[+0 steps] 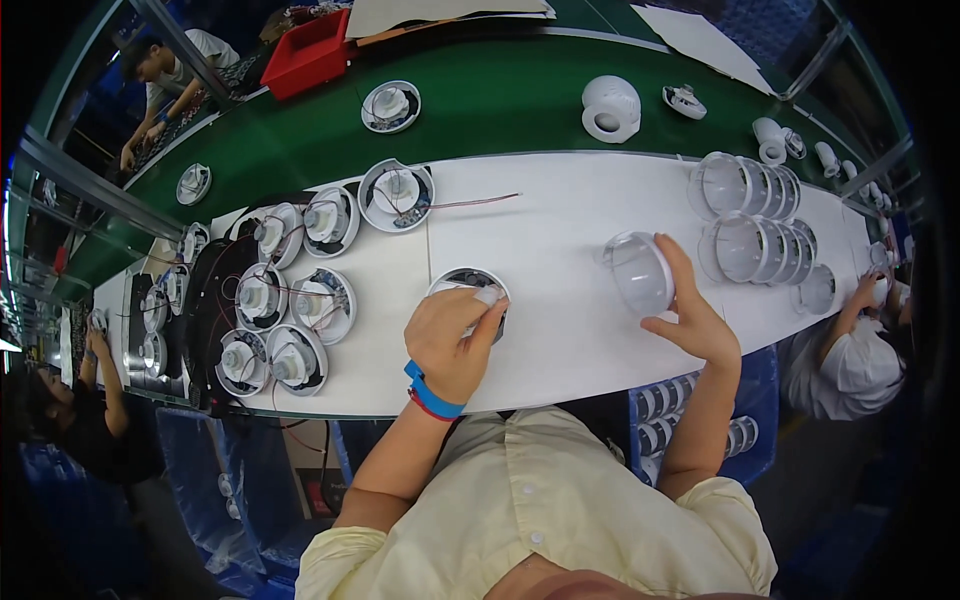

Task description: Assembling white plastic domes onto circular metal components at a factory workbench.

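Note:
My left hand (447,338), with a blue band at its wrist, is closed over a round white housing (466,274) on the table before me. Its fingers pinch at the housing's middle, where something small and white (487,296) shows at the fingertips; I cannot tell if that is a part or a finger cover. A clear dome cover with a white rim (638,274) is gripped between the thumb and fingers of my right hand (700,318), tilted on its side. Dark inner parts of the housing show around my left fingers.
Several open white housings with wires (323,304) crowd the left. Stacked clear domes (745,247) lie at right. Behind runs a green belt (480,108) carrying a white ball-shaped shell (611,106) and a red tray (305,55). A blue crate (757,410) stands below; co-workers sit either side.

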Tool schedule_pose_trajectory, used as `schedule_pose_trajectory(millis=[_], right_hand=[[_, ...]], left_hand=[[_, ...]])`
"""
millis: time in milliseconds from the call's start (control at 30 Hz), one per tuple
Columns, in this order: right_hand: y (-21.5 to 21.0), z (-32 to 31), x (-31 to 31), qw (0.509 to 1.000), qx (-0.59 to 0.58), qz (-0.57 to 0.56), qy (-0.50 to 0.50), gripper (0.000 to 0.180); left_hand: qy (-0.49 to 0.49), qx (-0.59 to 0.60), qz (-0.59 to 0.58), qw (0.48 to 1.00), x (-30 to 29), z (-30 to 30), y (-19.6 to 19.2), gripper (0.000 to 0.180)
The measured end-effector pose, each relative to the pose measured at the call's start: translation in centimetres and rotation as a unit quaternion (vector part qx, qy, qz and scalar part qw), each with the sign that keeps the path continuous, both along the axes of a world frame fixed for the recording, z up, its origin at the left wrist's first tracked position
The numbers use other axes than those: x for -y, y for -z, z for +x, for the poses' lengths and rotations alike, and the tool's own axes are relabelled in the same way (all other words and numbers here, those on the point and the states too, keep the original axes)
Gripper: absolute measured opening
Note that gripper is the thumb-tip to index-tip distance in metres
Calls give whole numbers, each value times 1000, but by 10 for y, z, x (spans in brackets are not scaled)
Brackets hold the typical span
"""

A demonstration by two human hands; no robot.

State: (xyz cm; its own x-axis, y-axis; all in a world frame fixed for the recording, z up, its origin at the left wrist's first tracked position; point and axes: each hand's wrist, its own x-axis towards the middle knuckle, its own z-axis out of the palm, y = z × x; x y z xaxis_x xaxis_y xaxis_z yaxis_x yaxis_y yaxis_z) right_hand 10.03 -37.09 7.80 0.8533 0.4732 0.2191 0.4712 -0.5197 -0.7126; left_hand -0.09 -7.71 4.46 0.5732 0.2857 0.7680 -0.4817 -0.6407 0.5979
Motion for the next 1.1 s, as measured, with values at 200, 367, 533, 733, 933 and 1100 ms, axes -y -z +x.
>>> schedule_pose_trajectory(millis=[200,367,533,733,933,1100], right_hand=[[30,58,-24,977,-141,144,-70,95],[86,56,-61,866,-305,397,6,92],[65,-24,-82,756,-460,435,-168,105],[42,-43,-94,787,-463,373,-167,110],[44,-43,-95,832,-424,320,-159,106],[37,-39,-94,864,-394,278,-146,114]], left_hand=[[-44,16,18,999,11,2,-3,20],[-52,-40,-20,998,17,5,-2,19],[-16,-86,54,995,12,5,-2,17],[-12,-81,102,991,9,5,2,17],[-32,-76,140,987,8,0,2,20],[-46,-58,202,977,7,-4,-2,23]])
